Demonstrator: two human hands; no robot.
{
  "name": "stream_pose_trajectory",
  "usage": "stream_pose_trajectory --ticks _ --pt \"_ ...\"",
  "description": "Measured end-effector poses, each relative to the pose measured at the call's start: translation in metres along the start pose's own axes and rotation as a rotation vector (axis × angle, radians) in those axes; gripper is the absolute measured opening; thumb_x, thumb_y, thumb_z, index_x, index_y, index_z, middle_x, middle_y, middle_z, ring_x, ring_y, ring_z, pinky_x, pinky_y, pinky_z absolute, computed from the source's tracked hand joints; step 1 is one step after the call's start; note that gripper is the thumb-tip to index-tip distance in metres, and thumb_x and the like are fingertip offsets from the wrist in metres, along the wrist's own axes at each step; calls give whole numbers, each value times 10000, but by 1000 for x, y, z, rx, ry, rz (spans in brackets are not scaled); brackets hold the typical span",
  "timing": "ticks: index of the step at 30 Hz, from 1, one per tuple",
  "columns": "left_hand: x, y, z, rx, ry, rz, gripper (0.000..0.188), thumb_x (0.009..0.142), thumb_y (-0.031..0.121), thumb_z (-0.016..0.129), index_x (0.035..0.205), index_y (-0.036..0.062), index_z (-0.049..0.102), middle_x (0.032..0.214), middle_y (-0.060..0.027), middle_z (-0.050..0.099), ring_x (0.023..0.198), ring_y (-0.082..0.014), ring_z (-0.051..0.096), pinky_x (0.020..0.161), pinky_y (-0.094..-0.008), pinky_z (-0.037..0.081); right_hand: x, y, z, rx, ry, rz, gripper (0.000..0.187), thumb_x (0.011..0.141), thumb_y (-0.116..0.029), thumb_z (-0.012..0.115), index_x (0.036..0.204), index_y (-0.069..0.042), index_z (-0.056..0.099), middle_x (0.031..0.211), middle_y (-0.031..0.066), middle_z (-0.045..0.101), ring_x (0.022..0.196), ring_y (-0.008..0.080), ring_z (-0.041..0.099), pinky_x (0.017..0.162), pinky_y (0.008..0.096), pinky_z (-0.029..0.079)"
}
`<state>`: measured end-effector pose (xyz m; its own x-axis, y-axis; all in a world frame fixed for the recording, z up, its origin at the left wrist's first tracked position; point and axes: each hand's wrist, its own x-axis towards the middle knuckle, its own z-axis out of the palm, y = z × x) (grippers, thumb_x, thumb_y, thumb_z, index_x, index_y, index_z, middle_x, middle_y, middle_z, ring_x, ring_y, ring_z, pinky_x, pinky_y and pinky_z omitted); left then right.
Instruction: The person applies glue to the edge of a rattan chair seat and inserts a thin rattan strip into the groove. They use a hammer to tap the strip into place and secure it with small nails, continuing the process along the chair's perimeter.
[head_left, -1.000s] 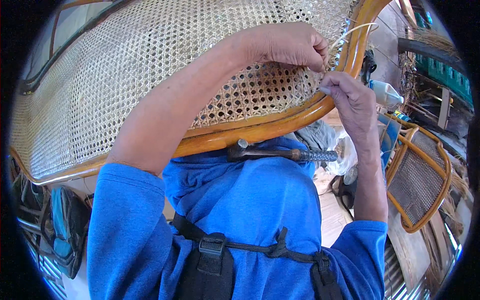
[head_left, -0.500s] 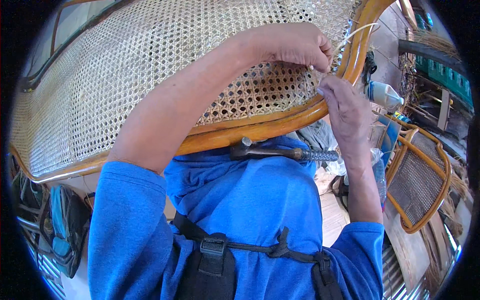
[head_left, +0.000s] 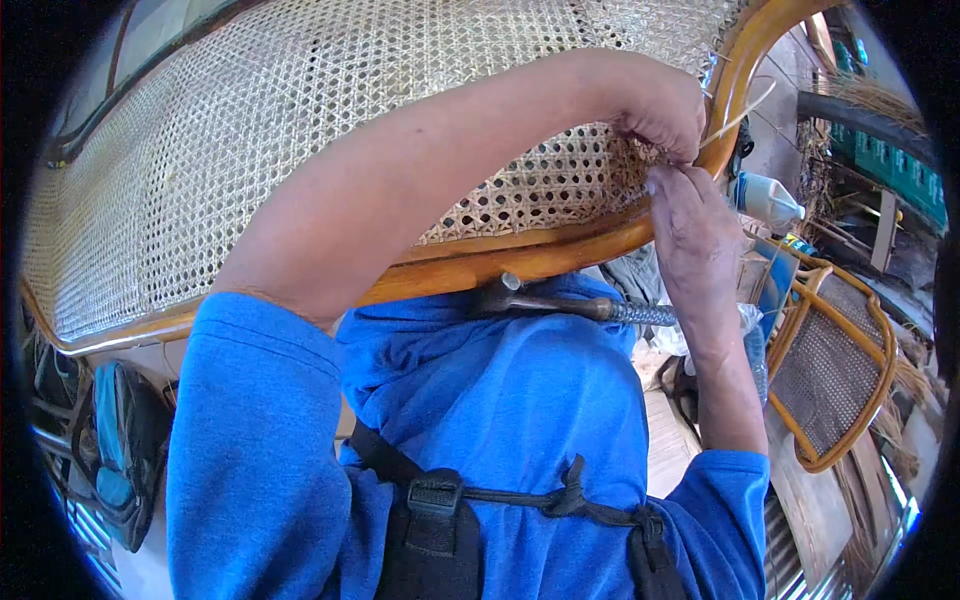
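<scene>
A woven cane panel (head_left: 390,95) in a glossy wooden frame (head_left: 560,258) lies across my lap. My left hand (head_left: 662,112) reaches over the weave to its right end, closed, with a pale cane strand (head_left: 740,118) sticking out beside its fingers past the frame. Just below, my right hand (head_left: 698,225) is pinched shut at the frame's inner edge, its fingertips meeting those of the left. Whatever lies between the right fingertips is hidden. On my lap, against the near side of the frame, rests a hammer (head_left: 550,304) with a wrapped handle.
To the right stand a white bottle (head_left: 770,200) and a smaller cane-panelled wooden frame (head_left: 835,365). Behind them are a green crate (head_left: 890,160) and loose fibre bundles (head_left: 870,90). A dark and blue backpack (head_left: 125,450) sits at the lower left.
Both hands have come together, the left moving right toward the frame. The strand has shifted right and down and now sticks out farther beyond the frame.
</scene>
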<state>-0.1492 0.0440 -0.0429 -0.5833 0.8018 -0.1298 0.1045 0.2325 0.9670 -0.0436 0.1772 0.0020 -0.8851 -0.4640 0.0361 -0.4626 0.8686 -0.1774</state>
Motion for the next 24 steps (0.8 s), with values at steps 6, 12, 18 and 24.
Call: stream_pose_trajectory --ticks 6,12,18,24 --pt "14 7 0 -56 -124 -76 156 712 168 637 788 34 661 590 -7 537 519 -103 460 455 -269 342 -3 5 -10 68 -104 -33 118 831 -2 548 941 -5 591 901 149 588 835 302 603 705 351 482" --pt "11 -8 -4 -115 -124 -15 154 715 173 633 792 42 663 611 -4 555 523 -98 463 470 -268 347 -2 9 -10 286 -57 66 170 834 -2 541 991 -40 591 905 141 603 824 297 613 701 348 490" --pt "1 -15 -3 -65 -87 55 177 734 174 618 828 36 675 659 -9 607 591 -105 520 550 -270 412 -2 17 -9 447 -80 169 138 828 13 559 956 -16 604 857 90 612 797 185 602 705 276 471" --pt "2 -15 0 -43 -85 72 185 758 185 618 852 38 680 665 -14 614 609 -112 537 581 -283 437 -1 18 -14 614 -95 323 98 829 -7 597 925 2 612 806 -3 594 726 53 518 656 201 430"
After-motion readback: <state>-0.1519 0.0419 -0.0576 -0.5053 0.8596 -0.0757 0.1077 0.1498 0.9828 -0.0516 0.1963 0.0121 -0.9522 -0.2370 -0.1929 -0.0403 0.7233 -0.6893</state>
